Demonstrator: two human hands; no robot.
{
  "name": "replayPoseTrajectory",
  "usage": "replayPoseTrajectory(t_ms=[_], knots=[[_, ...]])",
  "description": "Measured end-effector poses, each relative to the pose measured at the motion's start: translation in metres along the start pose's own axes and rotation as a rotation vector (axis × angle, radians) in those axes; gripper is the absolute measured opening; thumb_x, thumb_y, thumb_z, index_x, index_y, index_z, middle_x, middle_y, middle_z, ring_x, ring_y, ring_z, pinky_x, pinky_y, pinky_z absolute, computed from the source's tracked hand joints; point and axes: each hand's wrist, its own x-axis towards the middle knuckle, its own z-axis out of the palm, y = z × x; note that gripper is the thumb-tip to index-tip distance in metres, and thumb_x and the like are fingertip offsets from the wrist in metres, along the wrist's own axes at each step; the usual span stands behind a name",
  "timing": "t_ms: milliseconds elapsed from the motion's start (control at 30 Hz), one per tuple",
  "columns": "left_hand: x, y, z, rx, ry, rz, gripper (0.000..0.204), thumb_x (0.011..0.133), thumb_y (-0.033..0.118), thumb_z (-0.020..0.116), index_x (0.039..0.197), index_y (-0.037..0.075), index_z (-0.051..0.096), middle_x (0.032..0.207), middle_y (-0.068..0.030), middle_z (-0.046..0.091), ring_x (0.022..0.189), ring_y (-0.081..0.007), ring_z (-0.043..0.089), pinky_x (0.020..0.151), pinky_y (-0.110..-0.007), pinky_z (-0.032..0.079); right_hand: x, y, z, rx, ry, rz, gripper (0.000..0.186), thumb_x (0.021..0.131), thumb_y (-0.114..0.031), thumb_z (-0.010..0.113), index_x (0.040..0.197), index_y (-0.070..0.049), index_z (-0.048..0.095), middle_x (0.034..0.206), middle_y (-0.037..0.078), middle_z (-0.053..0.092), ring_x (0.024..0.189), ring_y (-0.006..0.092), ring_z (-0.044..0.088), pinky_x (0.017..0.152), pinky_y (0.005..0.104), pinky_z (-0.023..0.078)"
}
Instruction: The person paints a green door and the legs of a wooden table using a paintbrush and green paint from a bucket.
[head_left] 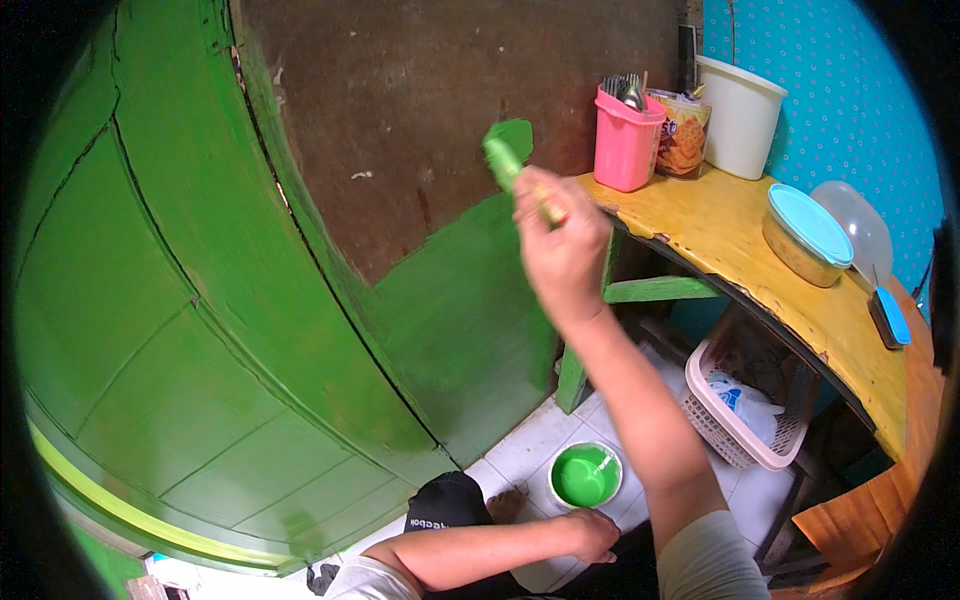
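My right hand (560, 245) is closed around the handle of a paintbrush (505, 165). Its green-coated bristles touch the bare brown panel (400, 110) at a fresh green patch (515, 136). Below, wet green paint (460, 310) covers the lower part of that panel. My left hand (592, 535) lies low in front of me, its fingers curled in, with nothing seen in it. Just beyond it, a small white bucket (618, 490) of bright green paint stands on the tiled floor. Some blur softens the brush and my right hand.
A green-painted plank wall (230, 330) fills the left. On the right, a yellow-topped table (690, 215) bears a pink utensil holder (628, 140), a white bin (740, 115), a blue-lidded container (808, 235) and a brush (888, 318). Beneath it sits a pale plastic basket (745, 440).
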Motion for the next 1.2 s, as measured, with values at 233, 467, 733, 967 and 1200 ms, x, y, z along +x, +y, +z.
replayPoseTrajectory(t_ms=[233, 467, 733, 967, 1200], knots=[[0.001, 0.004, -0.007, 0.013, -0.025, -0.007, 0.055, 0.093, 0.046, 0.053, 0.114, -0.005, 0.058, 0.103, -0.0226, 0.067, 0.103, -0.0380, 0.063, 0.088, -0.046, 0.051, -0.036, -0.087, 0.009, 0.292, -0.070, -0.024, 0.023, 0.088, -0.012, 0.070, 0.104, 0.002, 0.064, 0.086, 0.013, 0.064, 0.070, 0.0237, 0.067, 0.057, 0.0318, 0.052], [-0.003, 0.006, -0.013, -0.030, -0.004, 0.002, 0.052, 0.092, 0.046, 0.056, 0.104, -0.004, 0.061, 0.099, -0.0221, 0.067, 0.097, -0.0390, 0.065, 0.084, -0.047, 0.052, -0.026, -0.030, 0.004, 0.745, -0.112, 0.589, 0.026, 0.093, -0.021, 0.066, 0.106, 0.002, 0.066, 0.082, 0.009, 0.067, 0.065, 0.0124, 0.065, 0.056, 0.0250, 0.055], [-0.006, 0.000, -0.009, -0.032, 0.043, 0.022, 0.051, 0.091, 0.046, 0.057, 0.102, -0.004, 0.061, 0.096, -0.0219, 0.067, 0.095, -0.0385, 0.065, 0.082, -0.047, 0.053, 0.012, 0.043, -0.038, 0.427, 0.076, 0.513, 0.032, 0.095, -0.024, 0.064, 0.105, 0.006, 0.064, 0.079, 0.010, 0.067, 0.061, 0.0119, 0.063, 0.056, 0.0252, 0.054], [-0.003, 0.002, -0.010, -0.016, 0.038, 0.016, 0.049, 0.092, 0.044, 0.056, 0.104, -0.003, 0.061, 0.101, -0.0217, 0.067, 0.099, -0.0384, 0.064, 0.084, -0.047, 0.052, 0.005, 0.060, -0.022, 0.035, 0.082, 0.166, 0.020, 0.093, -0.016, 0.065, 0.103, 0.001, 0.068, 0.085, 0.010, 0.069, 0.067, 0.0143, 0.065, 0.059, 0.0261, 0.053], [0.023, -0.015, 0.023, 0.048, 0.177, 0.061, 0.051, 0.090, 0.047, 0.058, 0.100, -0.002, 0.069, 0.102, -0.0202, 0.069, 0.098, -0.0364, 0.066, 0.084, -0.045, 0.054, -0.051, -0.082, 0.016, 0.275, -0.117, 0.073, 0.027, 0.082, -0.004, 0.074, 0.107, -0.001, 0.067, 0.087, 0.013, 0.066, 0.072, 0.0203, 0.065, 0.062, 0.0314, 0.052]])
